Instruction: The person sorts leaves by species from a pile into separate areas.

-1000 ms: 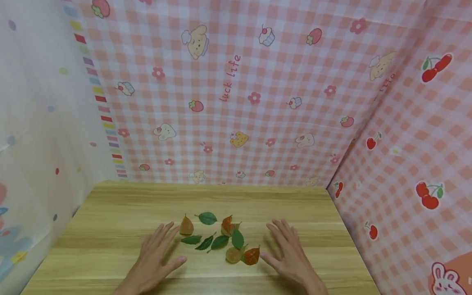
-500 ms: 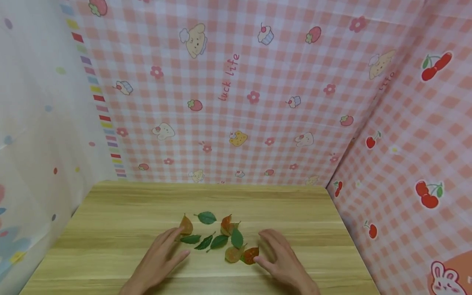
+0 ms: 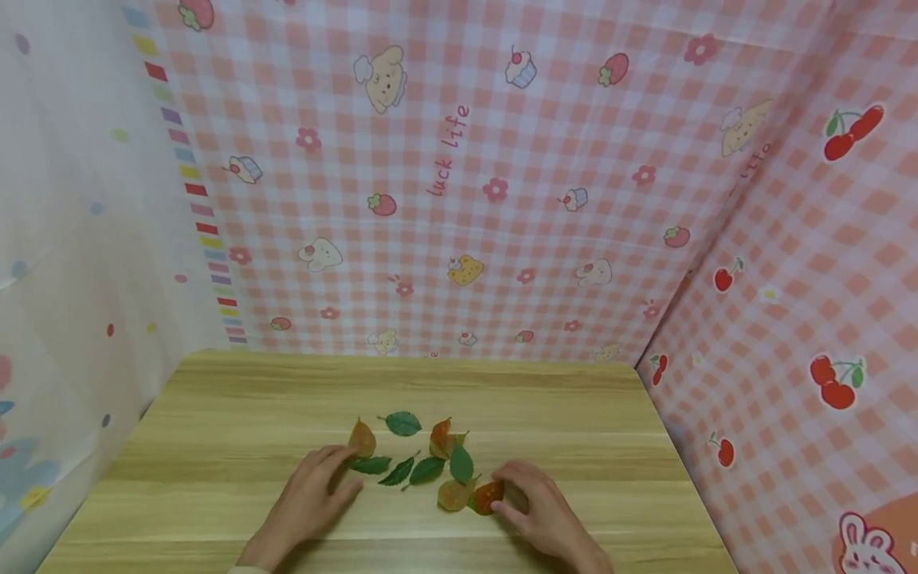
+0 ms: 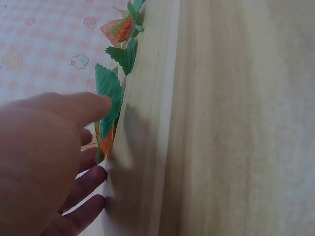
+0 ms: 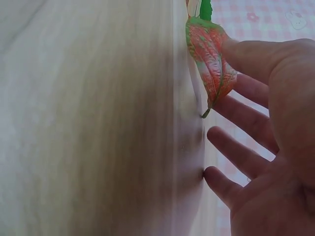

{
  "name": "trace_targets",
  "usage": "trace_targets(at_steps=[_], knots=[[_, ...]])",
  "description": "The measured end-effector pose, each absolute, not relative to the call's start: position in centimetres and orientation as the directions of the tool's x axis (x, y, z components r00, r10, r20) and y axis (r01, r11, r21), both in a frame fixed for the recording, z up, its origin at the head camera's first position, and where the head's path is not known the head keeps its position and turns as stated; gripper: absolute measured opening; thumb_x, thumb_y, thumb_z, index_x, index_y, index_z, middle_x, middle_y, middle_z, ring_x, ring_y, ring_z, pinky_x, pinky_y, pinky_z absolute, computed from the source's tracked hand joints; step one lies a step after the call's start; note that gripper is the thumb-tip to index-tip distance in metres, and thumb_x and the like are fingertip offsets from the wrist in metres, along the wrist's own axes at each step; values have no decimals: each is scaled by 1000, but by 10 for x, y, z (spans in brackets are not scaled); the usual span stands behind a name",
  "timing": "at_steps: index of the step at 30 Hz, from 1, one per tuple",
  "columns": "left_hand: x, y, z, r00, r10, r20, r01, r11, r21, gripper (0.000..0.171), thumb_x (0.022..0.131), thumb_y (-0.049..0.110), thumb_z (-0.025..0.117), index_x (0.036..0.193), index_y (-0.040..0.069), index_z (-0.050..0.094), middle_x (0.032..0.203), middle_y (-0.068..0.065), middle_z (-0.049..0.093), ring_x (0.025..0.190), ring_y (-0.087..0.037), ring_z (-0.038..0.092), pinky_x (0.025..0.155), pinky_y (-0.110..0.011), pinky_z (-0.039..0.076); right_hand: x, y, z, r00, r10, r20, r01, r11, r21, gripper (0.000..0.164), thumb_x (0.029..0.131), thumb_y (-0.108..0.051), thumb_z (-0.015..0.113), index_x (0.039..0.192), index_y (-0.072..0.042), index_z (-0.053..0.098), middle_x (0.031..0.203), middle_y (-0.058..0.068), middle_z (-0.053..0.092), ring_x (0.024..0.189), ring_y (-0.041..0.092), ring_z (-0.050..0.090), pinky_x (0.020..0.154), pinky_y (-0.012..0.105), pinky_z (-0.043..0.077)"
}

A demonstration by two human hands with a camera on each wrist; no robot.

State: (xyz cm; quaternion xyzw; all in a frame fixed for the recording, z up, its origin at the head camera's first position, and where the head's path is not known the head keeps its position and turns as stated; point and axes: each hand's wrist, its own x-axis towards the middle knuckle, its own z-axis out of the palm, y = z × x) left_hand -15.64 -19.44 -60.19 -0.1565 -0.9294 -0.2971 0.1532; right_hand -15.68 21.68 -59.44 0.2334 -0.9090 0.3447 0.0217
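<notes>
Leaves lie scattered on a wood-grain table (image 3: 244,414). My left hand (image 3: 304,494) is at the left end of the group, its fingertips right at the stem end of a green leaf (image 3: 370,465). Its thumb stands apart from the fingers and overlaps that leaf in the left wrist view. Just beyond those fingertips lies an orange-brown leaf (image 3: 362,439). My right hand (image 3: 538,506) holds a red leaf (image 5: 211,59) by its stem half, with the thumb on the near edge and the fingers curled on the other side.
Between the hands lie more green leaves (image 3: 428,470), a yellowish round leaf (image 3: 453,496) beside the red one, and another red-orange leaf (image 3: 441,438) farther back. A green leaf (image 3: 403,424) lies at the back. Pink checked cloth (image 3: 459,223) hangs behind the table.
Both hands have moved inward and lower toward the leaves, and their fingers have curled more. The right fingers have come round the red leaf. The leaves have stayed in place.
</notes>
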Motion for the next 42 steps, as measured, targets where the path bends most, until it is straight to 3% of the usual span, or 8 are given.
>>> trace_targets(at_steps=[9, 18, 20, 22, 25, 27, 33, 42], knots=[[-163, -193, -598, -930, 192, 314, 340, 774, 535, 22, 95, 11, 92, 115, 13, 85, 111, 1, 81, 107, -19, 75, 95, -44, 64, -158, 218, -595, -880, -431, 200, -447, 608, -657, 11, 105, -21, 83, 115, -23, 80, 120, -12, 80, 120, 14, 74, 110, 43, 59], [-166, -194, -600, -940, 193, 281, 323, 767, 554, 16, 94, 6, 90, 105, 18, 86, 101, 8, 81, 97, -14, 75, 90, -38, 61, -159, 221, -592, -890, -445, 95, -361, 564, -743, 11, 104, -22, 82, 108, -32, 80, 122, -10, 80, 124, 13, 68, 116, 36, 54], [-166, -194, -601, -942, 189, 276, 318, 766, 559, 16, 94, 6, 89, 104, 18, 86, 99, 9, 81, 95, -11, 73, 88, -36, 59, -159, 222, -591, -896, -439, 64, -327, 557, -763, 10, 103, -24, 83, 108, -32, 81, 125, -9, 80, 127, 16, 67, 119, 39, 52], [-166, -194, -601, -940, 191, 284, 325, 761, 562, 16, 93, 6, 90, 103, 18, 86, 97, 9, 81, 92, -9, 73, 86, -33, 58, -159, 222, -589, -897, -439, 46, -306, 542, -783, 7, 103, -25, 84, 108, -30, 81, 127, -6, 80, 130, 22, 69, 127, 51, 46], [-165, -194, -602, -928, 200, 315, 353, 746, 565, 17, 92, 4, 91, 102, 18, 86, 95, 9, 81, 90, -7, 73, 83, -31, 58, -161, 223, -588, -897, -440, 29, -283, 524, -803, 6, 102, -26, 85, 107, -26, 81, 129, -4, 81, 133, 27, 71, 133, 69, 31], [-165, -194, -603, -916, 213, 339, 379, 732, 566, 18, 91, 4, 91, 101, 18, 86, 95, 9, 81, 89, -4, 73, 81, -29, 59, -162, 223, -588, -896, -444, 22, -273, 511, -815, 5, 102, -25, 84, 106, -24, 81, 129, -2, 81, 134, 29, 72, 134, 74, 21], [-160, -201, -601, -899, 256, 355, 434, 637, 638, 19, 93, 2, 89, 107, 14, 85, 96, 6, 80, 88, 4, 68, 77, -24, 60, -163, 223, -590, -898, -440, 6, -256, 511, -820, 5, 103, -23, 84, 102, -24, 80, 128, 0, 81, 134, 30, 71, 135, 73, 17], [-154, -214, -586, -910, 216, 353, 412, 557, 721, 19, 97, 4, 86, 114, 12, 84, 100, 8, 81, 90, 3, 69, 80, -23, 62, -164, 223, -593, -898, -440, -6, -251, 523, -814, 9, 104, -24, 83, 97, -24, 77, 127, -1, 80, 136, 29, 70, 136, 72, 15]])
